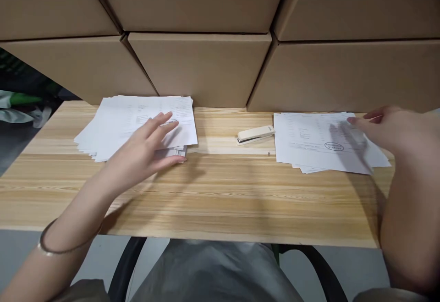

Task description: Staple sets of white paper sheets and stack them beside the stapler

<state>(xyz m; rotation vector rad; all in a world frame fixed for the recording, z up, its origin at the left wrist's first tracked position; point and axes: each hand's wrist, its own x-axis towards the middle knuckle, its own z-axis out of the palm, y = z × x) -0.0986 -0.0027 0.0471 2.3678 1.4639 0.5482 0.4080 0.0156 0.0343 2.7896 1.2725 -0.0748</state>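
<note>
My left hand (151,141) reaches over the right part of a fanned stack of printed sheets (117,118) on the left of the table. Its fingers are spread, and nothing shows in its grasp. On the right lies another pile of printed papers (309,132), the top one bearing an oval stamp. Above the right edge of this pile is my right hand (388,128), thumb and fingers bent with a gap between them; it looks free of paper. A cream stapler (256,134) rests between the two piles, close to the right one.
Large brown cardboard boxes (199,68) are stacked along the back of the wooden table (220,201). Black chair armrests (127,265) stand by the front edge. White and green items (20,105) lie beyond the table's left side.
</note>
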